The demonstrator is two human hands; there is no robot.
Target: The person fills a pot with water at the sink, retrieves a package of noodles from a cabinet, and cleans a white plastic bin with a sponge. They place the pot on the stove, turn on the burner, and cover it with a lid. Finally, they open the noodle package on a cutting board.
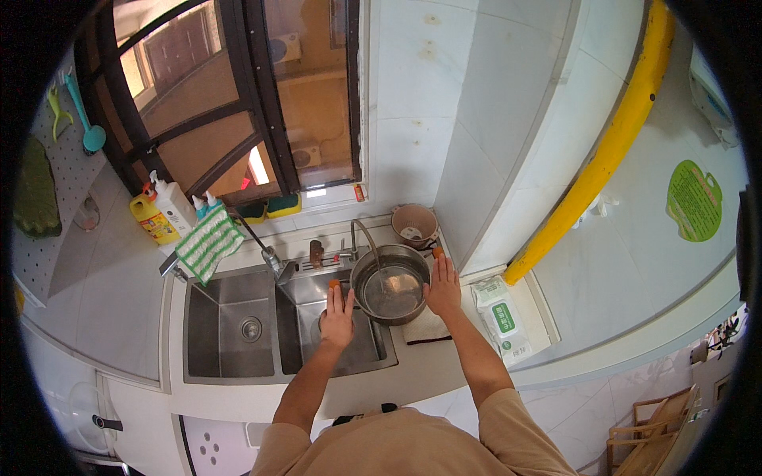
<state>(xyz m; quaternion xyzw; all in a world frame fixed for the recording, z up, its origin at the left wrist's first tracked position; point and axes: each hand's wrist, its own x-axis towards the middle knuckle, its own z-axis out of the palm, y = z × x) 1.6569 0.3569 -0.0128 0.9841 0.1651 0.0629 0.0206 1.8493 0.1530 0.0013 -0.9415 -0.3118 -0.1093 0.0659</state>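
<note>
A round stainless steel pot (390,297) sits between my two hands, partly over the right sink basin (292,351) and partly over the counter. Its shiny inside appears to hold shallow clear water. The thin curved spout of a small tap (363,229) reaches over the pot. My left hand (337,321) grips the pot's left side, fingers extended along a handle with an orange end (334,284). On the opposite side my right hand (444,288) grips the pot, near another orange handle end (438,252). My palms hide most of both handles.
A folded cloth (427,332) lies under the pot's right edge. Wet wipes (501,318) rest further right. Behind the pot stands a pinkish strainer basket (415,225). The main faucet (274,262) and a striped cloth (209,244) are left, near bottles (172,205) and sponges (283,205).
</note>
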